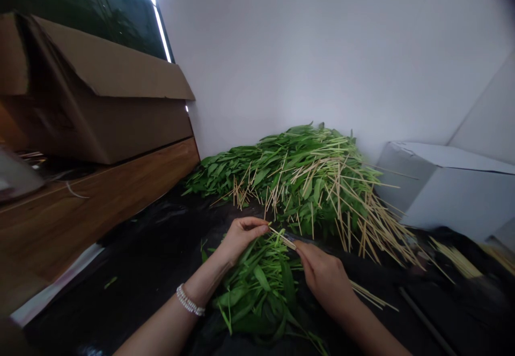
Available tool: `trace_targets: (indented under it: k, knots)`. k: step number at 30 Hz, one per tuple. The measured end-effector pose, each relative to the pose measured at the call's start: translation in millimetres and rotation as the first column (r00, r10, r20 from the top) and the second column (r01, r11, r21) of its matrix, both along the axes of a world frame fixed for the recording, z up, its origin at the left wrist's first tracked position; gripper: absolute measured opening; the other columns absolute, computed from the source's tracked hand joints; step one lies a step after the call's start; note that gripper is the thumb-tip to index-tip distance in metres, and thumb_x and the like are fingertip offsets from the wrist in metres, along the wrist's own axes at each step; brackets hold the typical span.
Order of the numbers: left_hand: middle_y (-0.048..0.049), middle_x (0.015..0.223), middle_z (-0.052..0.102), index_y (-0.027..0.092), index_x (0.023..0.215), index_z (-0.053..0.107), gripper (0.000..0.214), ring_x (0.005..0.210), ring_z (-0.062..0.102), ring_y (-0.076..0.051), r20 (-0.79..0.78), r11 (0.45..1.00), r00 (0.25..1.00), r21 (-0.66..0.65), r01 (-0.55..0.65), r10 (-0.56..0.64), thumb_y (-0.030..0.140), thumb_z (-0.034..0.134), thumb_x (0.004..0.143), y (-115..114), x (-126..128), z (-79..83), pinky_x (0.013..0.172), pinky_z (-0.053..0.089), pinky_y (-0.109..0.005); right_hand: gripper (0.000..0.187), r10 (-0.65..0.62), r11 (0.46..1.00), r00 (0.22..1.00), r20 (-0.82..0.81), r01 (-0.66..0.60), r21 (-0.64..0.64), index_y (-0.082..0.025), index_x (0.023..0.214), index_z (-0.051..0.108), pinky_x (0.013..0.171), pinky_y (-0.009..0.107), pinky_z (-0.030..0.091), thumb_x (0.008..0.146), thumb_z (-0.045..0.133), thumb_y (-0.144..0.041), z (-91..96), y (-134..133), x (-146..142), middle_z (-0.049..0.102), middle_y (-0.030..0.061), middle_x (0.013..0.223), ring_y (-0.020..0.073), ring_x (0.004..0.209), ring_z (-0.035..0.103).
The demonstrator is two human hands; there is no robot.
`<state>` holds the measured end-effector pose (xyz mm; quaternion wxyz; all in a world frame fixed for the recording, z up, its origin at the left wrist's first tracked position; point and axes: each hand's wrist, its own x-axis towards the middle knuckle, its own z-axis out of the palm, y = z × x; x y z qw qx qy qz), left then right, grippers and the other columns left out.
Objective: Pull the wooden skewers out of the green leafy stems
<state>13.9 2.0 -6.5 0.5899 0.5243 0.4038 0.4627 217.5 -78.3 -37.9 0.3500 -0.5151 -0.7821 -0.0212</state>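
My left hand (241, 236) pinches the tip of a thin wooden skewer (281, 238) with thumb and fingers closed. My right hand (324, 275) grips a small bundle of skewers (368, 293) whose far ends stick out to the right behind it. Both hands hover over a loose bunch of green leafy stems (261, 286) lying on black plastic sheeting (153, 259). A pearl bracelet (189, 301) circles my left wrist. Behind the hands rises a large heap of leafy greens mixed with many skewers (309, 179).
A brown cardboard box (100, 104) sits on a wooden ledge (80, 206) at the left. A white box (446, 184) stands at the right against the white wall (322, 50). More skewers (458, 259) lie on the plastic near it.
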Motion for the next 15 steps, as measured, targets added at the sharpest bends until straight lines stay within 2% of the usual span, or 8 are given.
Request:
trace_targets:
  k: [15]
  knots:
    - [-0.0026, 0.074, 0.074, 0.016, 0.077, 0.074, 0.022, 0.068, 0.064, -0.012, 0.081, 0.998, 0.996, -0.053, 0.031, -0.026, 0.028, 0.082, 0.061, 3.0, -1.7, -4.9, 0.071, 0.047, -0.023, 0.032, 0.011, 1.000, 1.000, -0.023, -0.011, 0.002, -0.015, 0.115, 0.059, 0.082, 0.031, 0.052, 0.094, 0.034, -0.017, -1.9, 0.6, -0.1, 0.069, 0.0093, 0.093, 0.0201, 0.091, 0.067]
